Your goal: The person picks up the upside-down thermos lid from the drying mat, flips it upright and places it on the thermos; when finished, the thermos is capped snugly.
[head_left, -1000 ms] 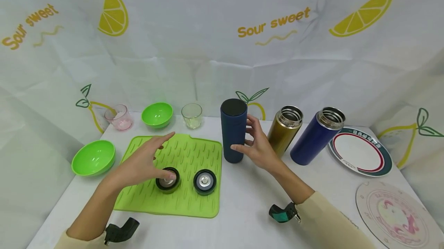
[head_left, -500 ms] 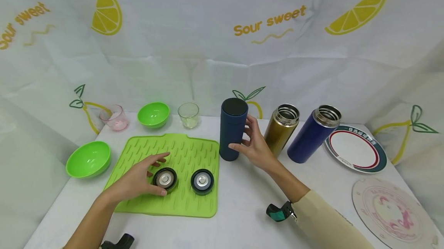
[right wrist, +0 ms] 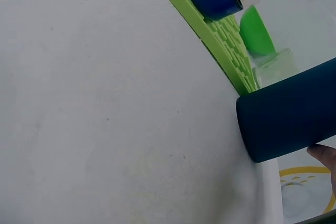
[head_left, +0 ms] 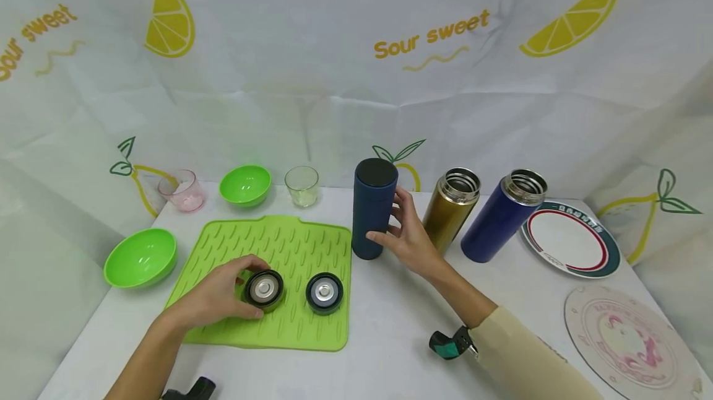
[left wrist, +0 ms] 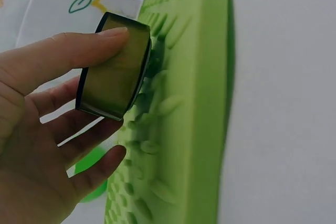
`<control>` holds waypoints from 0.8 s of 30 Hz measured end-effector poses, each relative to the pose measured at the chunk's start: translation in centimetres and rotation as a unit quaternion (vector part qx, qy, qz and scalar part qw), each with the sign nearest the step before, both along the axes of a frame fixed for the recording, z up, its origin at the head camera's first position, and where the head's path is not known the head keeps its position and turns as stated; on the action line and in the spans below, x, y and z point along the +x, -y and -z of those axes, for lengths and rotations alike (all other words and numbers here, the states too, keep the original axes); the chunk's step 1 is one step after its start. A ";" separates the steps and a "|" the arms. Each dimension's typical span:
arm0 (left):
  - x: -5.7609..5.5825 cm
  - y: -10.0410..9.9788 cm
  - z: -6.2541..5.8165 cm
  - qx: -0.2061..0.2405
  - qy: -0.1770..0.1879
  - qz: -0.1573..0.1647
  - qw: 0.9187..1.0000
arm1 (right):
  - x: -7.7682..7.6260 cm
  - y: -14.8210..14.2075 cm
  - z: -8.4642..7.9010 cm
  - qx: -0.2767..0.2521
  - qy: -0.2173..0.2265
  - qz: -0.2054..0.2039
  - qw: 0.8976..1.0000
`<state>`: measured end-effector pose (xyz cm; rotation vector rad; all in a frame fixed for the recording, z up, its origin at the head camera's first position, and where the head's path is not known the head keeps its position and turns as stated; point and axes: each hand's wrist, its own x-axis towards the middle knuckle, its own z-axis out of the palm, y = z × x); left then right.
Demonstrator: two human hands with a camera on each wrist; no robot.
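My left hand (head_left: pixel 220 291) curls around a gold-sided bottle lid (head_left: pixel 264 288), which lies inner side up on the green ridged drying mat (head_left: pixel 289 245). In the left wrist view the thumb lies across the gold side of that lid (left wrist: pixel 118 72), with fingers behind it. A blue-sided lid (head_left: pixel 324 293) rests beside it, also inner side up. With my right hand (head_left: pixel 411 240) I grip an upright dark blue thermos bottle (head_left: pixel 370 220) with a black top, just right of the mat. In the right wrist view the thermos (right wrist: pixel 289 114) covers most of that hand.
Right of my right hand stand a lidless gold thermos (head_left: pixel 450 208) and a lidless blue thermos (head_left: pixel 498 220). A rimmed plate (head_left: pixel 568 240) and a pink-patterned round mat (head_left: pixel 624 338) lie farther right. Green bowls (head_left: pixel 142 257), a pink glass (head_left: pixel 186 192) and a clear glass (head_left: pixel 302 188) stand left and behind.
My left hand has come down and closed its fingers around the gold-sided lid. The right hand keeps its hold on the dark blue thermos. The head view has shifted slightly.
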<state>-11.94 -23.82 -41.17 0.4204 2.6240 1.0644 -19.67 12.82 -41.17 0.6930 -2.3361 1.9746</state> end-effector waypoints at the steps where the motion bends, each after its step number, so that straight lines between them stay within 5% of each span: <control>1: -0.1 0.0 0.0 0.001 0.000 -0.003 1.000 | 0.1 0.0 0.0 0.003 0.001 0.004 1.000; 11: -1.0 -2.6 -2.3 0.049 -0.036 -0.012 0.998 | 3.3 -1.6 -0.6 0.067 -0.041 0.041 0.996; 19: -1.5 -7.8 -5.9 0.118 -0.109 0.028 0.987 | 7.2 -3.6 -1.8 0.082 -0.142 0.054 0.985; 24: -1.8 -10.8 -6.6 0.157 -0.144 0.064 0.975 | 8.1 -4.5 -2.7 0.041 -0.178 0.036 0.982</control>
